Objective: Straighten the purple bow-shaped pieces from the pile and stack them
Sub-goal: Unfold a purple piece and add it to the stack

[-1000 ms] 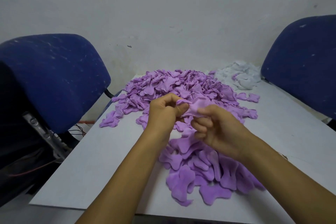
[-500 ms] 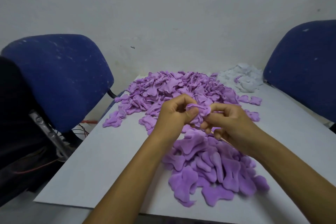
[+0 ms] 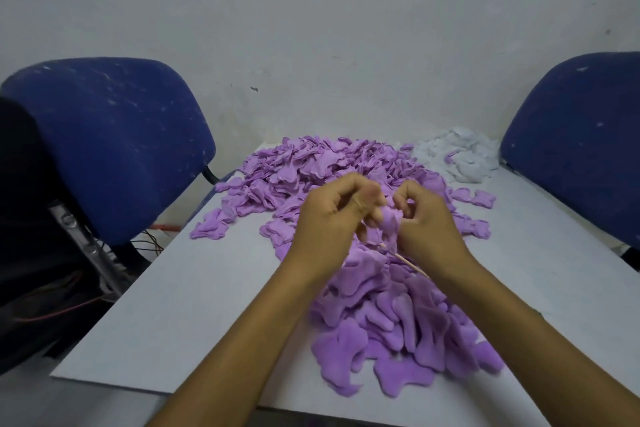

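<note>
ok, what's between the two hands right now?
In the head view, one crumpled purple piece sits between the left hand and right hand, pinched by both, above the near purple heap.

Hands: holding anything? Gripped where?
Both the left hand and right hand pinch one purple piece between them, at its upper edge.

A scuffed, pale grey wall [image 3: 311, 28] rises beyond my white worktop [image 3: 180, 305]. Blue padded chairs flank it: one at left [image 3: 114, 149], speckled with white marks, another at right [image 3: 581, 142]. Red and black wires [image 3: 149, 239] trail beneath the left chair.
</note>
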A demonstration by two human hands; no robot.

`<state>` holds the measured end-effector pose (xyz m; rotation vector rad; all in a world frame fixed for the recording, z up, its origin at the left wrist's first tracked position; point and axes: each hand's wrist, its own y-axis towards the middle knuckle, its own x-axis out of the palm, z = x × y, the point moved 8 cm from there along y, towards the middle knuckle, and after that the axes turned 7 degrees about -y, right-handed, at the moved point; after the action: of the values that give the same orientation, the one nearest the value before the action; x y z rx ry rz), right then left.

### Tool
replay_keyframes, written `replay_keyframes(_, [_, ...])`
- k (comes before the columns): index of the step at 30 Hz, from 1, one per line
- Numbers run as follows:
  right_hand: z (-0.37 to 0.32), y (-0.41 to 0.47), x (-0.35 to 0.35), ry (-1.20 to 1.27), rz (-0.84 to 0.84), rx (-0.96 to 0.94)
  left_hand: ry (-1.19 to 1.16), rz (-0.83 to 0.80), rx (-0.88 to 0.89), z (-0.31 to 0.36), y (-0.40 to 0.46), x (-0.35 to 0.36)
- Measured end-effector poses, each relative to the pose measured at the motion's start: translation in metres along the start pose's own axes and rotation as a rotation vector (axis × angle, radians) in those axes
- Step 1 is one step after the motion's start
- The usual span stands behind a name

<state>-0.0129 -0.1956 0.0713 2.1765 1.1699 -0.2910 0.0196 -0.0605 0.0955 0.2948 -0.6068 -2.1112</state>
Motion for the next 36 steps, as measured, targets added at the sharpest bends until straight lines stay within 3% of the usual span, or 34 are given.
replay_keyframes(3, [0.000,-0.005,0.002,0.301,-0.030,0.071,0.105,0.005,-0.017,-0.001,0.004,-0.012])
replay_keyframes(5, [-0.005,-0.005,0.004,0.297,-0.064,0.056,0.035,-0.019,-0.096,-0.010,0.002,-0.011])
replay_keyframes(9, [-0.011,-0.012,0.021,0.375,-0.231,0.109,-0.114,0.094,-0.253,-0.028,-0.001,-0.021])
replay_keyframes(12, [-0.012,-0.014,0.024,0.352,-0.262,0.129,-0.212,-0.012,-0.383,-0.036,-0.006,-0.014])
replay_keyframes(14, [-0.010,-0.013,0.021,0.303,-0.248,0.123,-0.110,-0.037,-0.370,-0.034,-0.007,-0.013])
replay_keyframes(17, [-0.013,-0.012,0.023,0.272,-0.272,0.106,-0.014,0.109,-0.305,-0.031,-0.003,-0.020])
replay_keyframes(22, [-0.013,-0.018,0.043,0.572,-0.466,0.228,-0.070,0.255,-0.325,-0.035,-0.006,-0.023])
replay_keyframes(25, [-0.005,-0.017,0.038,0.567,-0.578,0.220,-0.004,0.462,-0.337,-0.038,-0.005,-0.048])
replay_keyframes(28, [-0.010,-0.003,0.015,0.041,-0.337,-0.078,0.015,0.455,-0.395,-0.045,-0.002,-0.059])
replay_keyframes(32, [-0.033,-0.007,0.013,-0.074,-0.141,-0.415,-0.113,0.280,-0.554,-0.060,-0.008,-0.031])
replay_keyframes(34, [-0.030,-0.007,0.010,-0.100,-0.078,-0.406,-0.160,0.257,-0.604,-0.062,-0.009,-0.027])
replay_keyframes(36, [-0.018,-0.005,0.006,0.011,-0.094,-0.247,-0.214,0.196,-0.605,-0.059,-0.007,-0.025])
